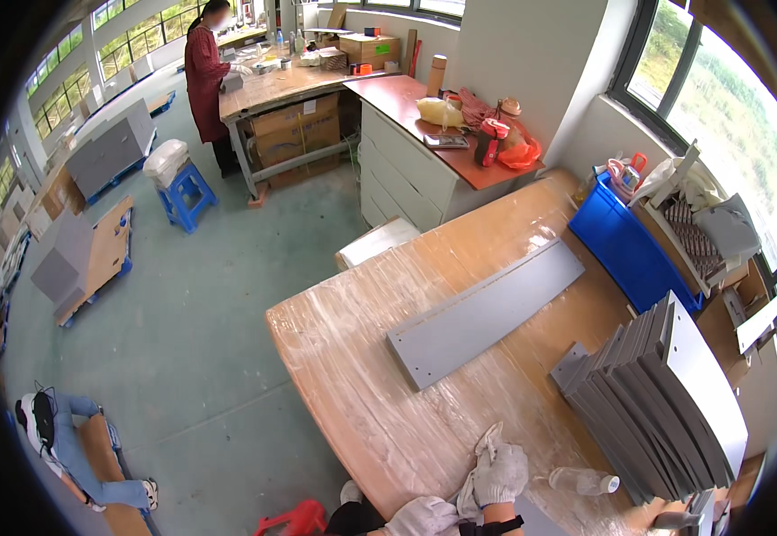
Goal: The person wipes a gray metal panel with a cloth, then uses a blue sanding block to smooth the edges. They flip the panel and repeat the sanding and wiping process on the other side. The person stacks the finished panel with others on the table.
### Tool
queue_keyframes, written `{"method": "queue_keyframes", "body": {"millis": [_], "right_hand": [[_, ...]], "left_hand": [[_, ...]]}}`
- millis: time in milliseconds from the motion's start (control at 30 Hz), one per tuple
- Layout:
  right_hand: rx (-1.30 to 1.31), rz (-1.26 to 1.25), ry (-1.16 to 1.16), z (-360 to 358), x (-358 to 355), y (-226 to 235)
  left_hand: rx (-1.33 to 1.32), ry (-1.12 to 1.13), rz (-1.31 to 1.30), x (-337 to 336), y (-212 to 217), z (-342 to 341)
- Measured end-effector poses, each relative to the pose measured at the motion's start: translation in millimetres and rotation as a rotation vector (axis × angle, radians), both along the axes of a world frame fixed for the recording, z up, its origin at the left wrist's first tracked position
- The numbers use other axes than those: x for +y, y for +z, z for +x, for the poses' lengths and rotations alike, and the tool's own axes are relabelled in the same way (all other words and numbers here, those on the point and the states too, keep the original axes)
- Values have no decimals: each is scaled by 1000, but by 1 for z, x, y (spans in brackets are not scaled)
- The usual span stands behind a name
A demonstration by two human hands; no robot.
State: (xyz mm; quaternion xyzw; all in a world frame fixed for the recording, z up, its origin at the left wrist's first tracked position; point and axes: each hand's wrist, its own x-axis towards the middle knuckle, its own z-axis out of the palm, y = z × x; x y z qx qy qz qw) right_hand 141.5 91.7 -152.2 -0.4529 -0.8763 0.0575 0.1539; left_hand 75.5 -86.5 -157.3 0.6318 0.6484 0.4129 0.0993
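My right hand (503,473), in a white knitted glove, is closed on a white cloth (487,439) over the table's near edge. Beside it, lower down, is my left hand (422,518), gloved too; its fingers are partly cut off and I cannot make out their pose. A clear plastic bottle (576,481) lies on its side right of my right hand. Part of a grey panel (540,518) shows below that hand. Farther off, a long grey panel (487,313) with small holes lies flat on the film-covered table (361,357).
A tall stack of grey panels (647,402) stands at the right. Behind it sits a blue bin (630,241). A red-topped cabinet (406,170) carries bags and a flask. One person (205,71) stands at a far workbench; another (75,451) bends at lower left.
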Motion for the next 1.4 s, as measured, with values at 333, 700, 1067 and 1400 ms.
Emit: {"method": "queue_keyframes", "body": {"millis": [333,700,1067,1400], "right_hand": [[-34,32,56,64,-68,-14],[-40,43,293,80,-94,30],[106,-10,106,6,-25,11],[-6,-157,-102,10,-31,40]], "left_hand": [[1011,97,15,-9,-76,24],[205,-24,-103,-6,-35,8],[-78,-168,-181,-1,-27,-3],[-87,-98,-88,5,-16,-1]]}}
